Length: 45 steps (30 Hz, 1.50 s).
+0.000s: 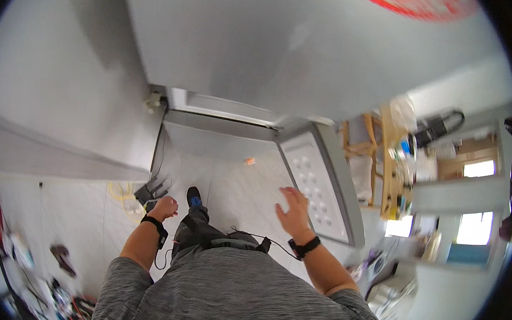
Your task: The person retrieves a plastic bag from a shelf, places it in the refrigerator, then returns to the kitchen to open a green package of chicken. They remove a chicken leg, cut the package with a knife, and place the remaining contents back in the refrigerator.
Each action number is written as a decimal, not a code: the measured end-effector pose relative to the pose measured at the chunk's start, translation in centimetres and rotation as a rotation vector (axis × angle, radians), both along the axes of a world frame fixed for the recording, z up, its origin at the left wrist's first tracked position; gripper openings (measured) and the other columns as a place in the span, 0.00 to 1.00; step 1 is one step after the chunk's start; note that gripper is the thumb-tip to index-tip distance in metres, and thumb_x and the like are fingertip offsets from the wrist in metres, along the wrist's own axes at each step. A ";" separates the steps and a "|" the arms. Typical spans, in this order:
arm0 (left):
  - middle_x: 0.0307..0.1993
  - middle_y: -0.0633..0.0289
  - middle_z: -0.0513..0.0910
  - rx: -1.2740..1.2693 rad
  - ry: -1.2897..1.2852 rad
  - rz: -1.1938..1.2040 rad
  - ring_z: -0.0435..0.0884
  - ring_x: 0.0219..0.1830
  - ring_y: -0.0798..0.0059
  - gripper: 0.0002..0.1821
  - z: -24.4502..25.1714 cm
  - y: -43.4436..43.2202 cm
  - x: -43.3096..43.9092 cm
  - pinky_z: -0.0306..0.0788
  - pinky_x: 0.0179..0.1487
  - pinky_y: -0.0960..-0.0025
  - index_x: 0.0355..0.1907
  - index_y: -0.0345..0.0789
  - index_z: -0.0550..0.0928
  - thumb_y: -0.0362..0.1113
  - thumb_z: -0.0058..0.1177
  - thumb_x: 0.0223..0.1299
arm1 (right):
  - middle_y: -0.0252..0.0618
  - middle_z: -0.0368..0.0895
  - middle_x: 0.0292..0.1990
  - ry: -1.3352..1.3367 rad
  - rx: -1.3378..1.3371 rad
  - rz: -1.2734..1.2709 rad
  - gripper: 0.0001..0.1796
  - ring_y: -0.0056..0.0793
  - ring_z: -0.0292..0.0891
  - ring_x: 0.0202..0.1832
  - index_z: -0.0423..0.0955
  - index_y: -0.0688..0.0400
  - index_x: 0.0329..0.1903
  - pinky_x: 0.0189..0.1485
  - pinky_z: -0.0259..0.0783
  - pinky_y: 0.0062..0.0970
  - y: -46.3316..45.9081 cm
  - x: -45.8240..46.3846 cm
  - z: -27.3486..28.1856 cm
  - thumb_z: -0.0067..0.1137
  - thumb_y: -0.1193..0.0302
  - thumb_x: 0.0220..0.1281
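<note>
My right hand (294, 211) is raised with its fingers spread and nothing in it. It is beside the white inner panel (313, 182) of an open grey door, which has rows of round bumps; contact cannot be told. My left hand (165, 208) is in front of my left hip, fingers curled in, with nothing seen in it. Beyond it on the floor lies a black object (146, 194), perhaps a power adapter. Ahead of me stands a large grey appliance, apparently a refrigerator (247, 46), with a red marking at its top. Both wrists wear black bands.
A grey panel (64, 77) rises on my left. A small orange item (249, 161) lies on the pale tiled floor. Yellow cable (120, 196) is on the floor at left, near a dark shoe (63, 260). A wooden chair (361, 145) and a cluttered wooden table (388, 170) stand at right.
</note>
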<state>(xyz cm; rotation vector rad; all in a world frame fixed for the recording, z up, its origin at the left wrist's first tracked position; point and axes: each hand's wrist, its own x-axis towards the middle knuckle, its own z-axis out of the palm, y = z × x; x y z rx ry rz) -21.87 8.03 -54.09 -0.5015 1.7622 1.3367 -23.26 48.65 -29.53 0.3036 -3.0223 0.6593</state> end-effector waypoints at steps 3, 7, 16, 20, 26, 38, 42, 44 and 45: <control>0.21 0.52 0.81 -0.151 0.119 -0.185 0.82 0.23 0.62 0.15 2.2 1.8 -1.0 0.75 0.30 0.60 0.27 0.27 0.80 0.40 0.51 0.54 | 0.42 0.71 0.53 0.289 0.196 -0.306 0.28 0.42 0.65 0.56 0.73 0.51 0.55 0.59 0.57 0.45 5.8 4.8 4.7 0.63 0.68 0.47; 0.37 0.44 0.82 -0.513 0.594 -0.753 0.81 0.38 0.52 0.21 3.7 4.6 -0.3 0.74 0.44 0.54 0.32 0.30 0.81 0.48 0.48 0.59 | 0.49 0.67 0.60 0.437 0.549 -0.764 0.31 0.48 0.59 0.62 0.68 0.53 0.60 0.63 0.53 0.48 15.3 10.6 6.4 0.59 0.54 0.55; 0.40 0.40 0.80 -0.635 0.721 -0.900 0.77 0.44 0.40 0.25 6.5 8.1 8.2 0.68 0.49 0.45 0.37 0.29 0.79 0.50 0.38 0.65 | 0.48 0.79 0.43 0.112 -0.006 -0.663 0.34 0.48 0.75 0.45 0.71 0.57 0.54 0.48 0.70 0.42 15.1 18.2 3.7 0.56 0.44 0.54; 0.26 0.44 0.80 -0.467 1.102 -1.529 0.81 0.32 0.47 0.11 5.8 5.1 11.6 0.74 0.35 0.49 0.28 0.33 0.78 0.37 0.44 0.57 | 0.47 0.78 0.45 0.146 -0.266 -0.710 0.31 0.45 0.72 0.50 0.73 0.58 0.53 0.54 0.65 0.39 11.8 25.7 2.5 0.52 0.44 0.59; 0.20 0.48 0.79 -0.316 0.943 -1.771 0.81 0.26 0.48 0.09 1.3 1.5 14.4 0.74 0.28 0.49 0.27 0.34 0.78 0.35 0.46 0.56 | 0.31 0.69 0.20 -0.105 -0.702 -1.051 0.20 0.22 0.64 0.25 0.73 0.59 0.26 0.30 0.63 0.26 14.7 33.8 2.3 0.51 0.56 0.66; 0.35 0.47 0.83 -0.621 1.043 -1.775 0.81 0.40 0.48 0.23 3.5 26.0 9.0 0.74 0.43 0.49 0.31 0.35 0.84 0.48 0.39 0.64 | 0.22 0.59 0.24 0.467 -1.268 -0.170 0.37 0.16 0.59 0.26 0.70 0.68 0.55 0.37 0.60 0.19 16.5 44.3 23.9 0.51 0.44 0.63; 0.33 0.43 0.82 -0.531 1.024 -1.658 0.79 0.37 0.44 0.26 8.2 39.0 9.2 0.72 0.41 0.49 0.30 0.28 0.83 0.51 0.43 0.61 | 0.33 0.70 0.24 0.739 -1.177 0.204 0.48 0.27 0.63 0.21 0.69 0.71 0.55 0.33 0.60 0.30 18.3 48.6 26.6 0.46 0.33 0.56; 0.33 0.42 0.81 -0.584 0.978 -1.584 0.79 0.35 0.43 0.27 11.2 45.2 10.3 0.71 0.40 0.49 0.30 0.26 0.82 0.52 0.45 0.59 | 0.43 0.76 0.24 0.816 -1.250 0.251 0.45 0.30 0.65 0.17 0.72 0.71 0.52 0.21 0.56 0.30 20.8 51.5 27.1 0.43 0.35 0.60; 0.32 0.41 0.81 -0.608 0.940 -1.636 0.78 0.34 0.43 0.26 12.0 48.5 11.5 0.70 0.40 0.49 0.29 0.26 0.82 0.52 0.46 0.57 | 0.47 0.77 0.23 0.873 -1.246 0.357 0.45 0.27 0.67 0.16 0.70 0.75 0.54 0.18 0.59 0.28 22.9 52.4 26.8 0.47 0.38 0.60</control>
